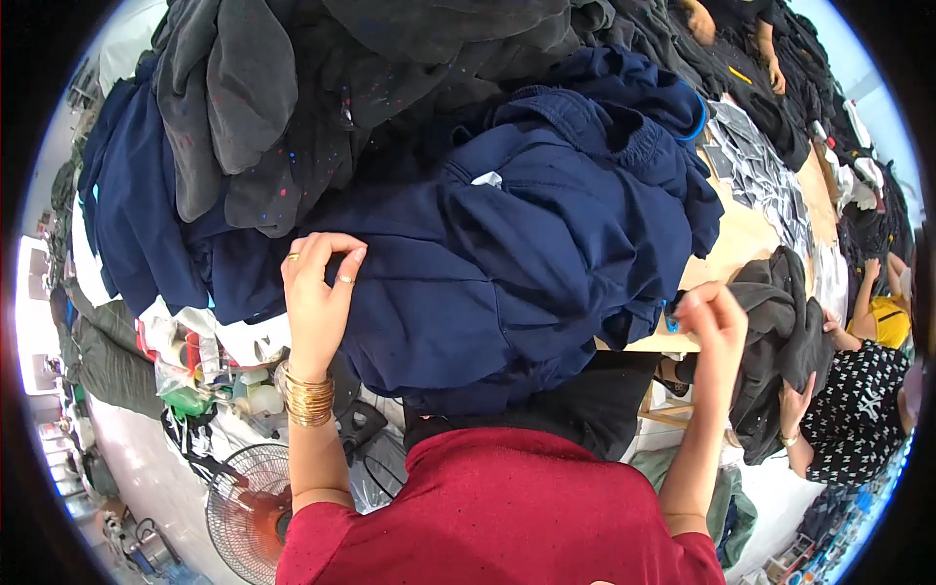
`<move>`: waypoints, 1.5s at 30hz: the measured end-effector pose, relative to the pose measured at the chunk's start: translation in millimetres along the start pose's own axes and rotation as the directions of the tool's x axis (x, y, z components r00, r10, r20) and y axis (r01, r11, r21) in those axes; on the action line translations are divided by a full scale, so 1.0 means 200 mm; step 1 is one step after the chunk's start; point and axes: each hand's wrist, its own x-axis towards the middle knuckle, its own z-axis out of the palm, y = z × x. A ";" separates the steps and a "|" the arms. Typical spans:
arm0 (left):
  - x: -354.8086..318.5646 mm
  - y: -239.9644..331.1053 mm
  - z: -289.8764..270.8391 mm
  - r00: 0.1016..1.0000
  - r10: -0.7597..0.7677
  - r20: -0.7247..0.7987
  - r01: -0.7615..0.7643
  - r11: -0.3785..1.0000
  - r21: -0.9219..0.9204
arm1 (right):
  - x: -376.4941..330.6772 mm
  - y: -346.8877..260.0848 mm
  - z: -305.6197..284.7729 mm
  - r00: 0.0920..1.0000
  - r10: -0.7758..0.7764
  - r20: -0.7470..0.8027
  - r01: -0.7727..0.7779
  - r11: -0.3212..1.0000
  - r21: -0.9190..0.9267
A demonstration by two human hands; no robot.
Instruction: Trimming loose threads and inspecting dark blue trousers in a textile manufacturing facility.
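Head view shows you one wide navy-blue cloth garment with gathered waistband [546,234], lying from the centre toward one o'clock. One dark grey soft cloth pile [253,83] rests over navy fabric at eleven o'clock; if you pull strongly, its weight could make it slide down. Your left hand [317,283], at nine o'clock, brings thumb and fingertip close together; whether it pinches, I cannot tell. Your right hand [714,317], at three o'clock, is half-curled, its grip unclear. Beside it, one small bright-blue piece [671,317] could snag the cloth.
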 end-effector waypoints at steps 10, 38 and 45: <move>0.14 -0.02 -0.10 0.994 0.060 0.088 -0.045 0.985 -0.166 | 0.02 0.05 0.61 0.674 -0.624 0.394 0.736 0.525 -0.428; 0.46 0.62 0.29 0.934 0.177 0.309 0.074 0.752 -0.655 | -0.03 0.12 0.65 0.752 -0.628 0.202 0.656 0.679 -0.331; 0.32 0.75 0.02 0.822 0.398 0.408 -0.359 0.917 -0.172 | 0.07 0.21 0.46 0.776 -0.628 0.061 0.627 0.759 -0.173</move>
